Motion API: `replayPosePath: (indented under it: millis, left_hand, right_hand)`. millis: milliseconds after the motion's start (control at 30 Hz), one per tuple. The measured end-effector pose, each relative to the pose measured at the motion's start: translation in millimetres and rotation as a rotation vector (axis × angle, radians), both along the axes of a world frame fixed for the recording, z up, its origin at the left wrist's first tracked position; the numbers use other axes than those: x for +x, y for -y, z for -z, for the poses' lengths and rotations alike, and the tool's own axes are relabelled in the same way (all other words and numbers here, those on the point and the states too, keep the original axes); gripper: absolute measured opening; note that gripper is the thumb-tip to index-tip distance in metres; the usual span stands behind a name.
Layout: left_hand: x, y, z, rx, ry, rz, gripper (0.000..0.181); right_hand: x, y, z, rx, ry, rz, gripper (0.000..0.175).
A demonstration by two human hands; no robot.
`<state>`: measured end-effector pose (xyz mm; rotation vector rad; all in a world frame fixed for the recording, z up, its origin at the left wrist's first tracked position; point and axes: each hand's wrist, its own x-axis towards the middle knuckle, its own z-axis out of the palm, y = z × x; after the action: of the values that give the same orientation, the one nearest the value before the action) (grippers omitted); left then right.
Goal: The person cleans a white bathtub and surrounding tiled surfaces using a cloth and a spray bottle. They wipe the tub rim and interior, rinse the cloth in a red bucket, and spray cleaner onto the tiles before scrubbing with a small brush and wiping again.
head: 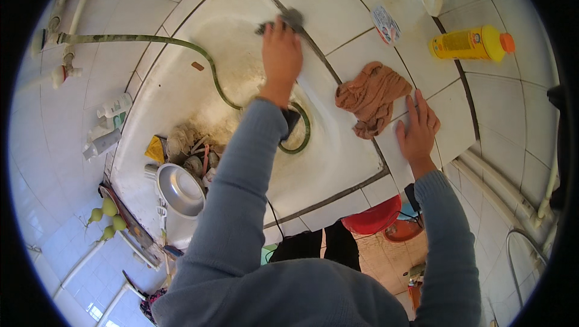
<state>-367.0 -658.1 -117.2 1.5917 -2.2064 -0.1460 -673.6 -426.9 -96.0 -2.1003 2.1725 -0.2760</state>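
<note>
My left hand (282, 53) reaches to the far corner of a stained white bathtub (158, 87). Its fingers are closed over a dark grey scrubber (294, 18), blurred, at the tub's tiled edge; its exact kind is unclear. My right hand (420, 125) rests on the white tiled ledge (328, 5) with fingers apart and nothing in them. Just left of those fingertips lies a crumpled brown cloth (373, 96). A green hose (190, 44) runs from the wall into the tub and curls beneath my left forearm, where a dark object (291, 123) is partly hidden.
On the ledge are a yellow bottle with an orange cap (472, 44) and a printed packet (386, 24). A metal basin (180, 190) sits at the tub's near left, beside piled rags (181, 141). Bottles (115, 105) line the left edge. Red basins (373, 214) stand below.
</note>
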Motion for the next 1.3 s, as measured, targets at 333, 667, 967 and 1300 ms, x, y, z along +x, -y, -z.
replayPosePath:
  millis: [333, 667, 967, 1300]
  left_hand:
    - [-17.7, -100.1, 7.9, 0.062, -0.010, 0.107, 0.033]
    - [-63.7, -206.3, -8.9, 0.140, -0.058, 0.166, 0.028]
    - [-89.4, -339.2, -19.3, 0.248, -0.129, 0.325, 0.040]
    - [-95.3, -273.0, -36.2, 0.359, 0.085, 0.238, 0.029]
  right_hand:
    - [60.8, 53.9, -28.4, -0.195, 0.276, -0.046, 0.074]
    - [40.8, 30.3, -15.7, -0.079, 0.439, 0.028, 0.065]
    - [-136.2, -84.1, 12.5, -0.205, -0.127, 0.650, 0.066]
    - [-120.8, -83.2, 8.5, -0.158, -0.197, 0.456, 0.054]
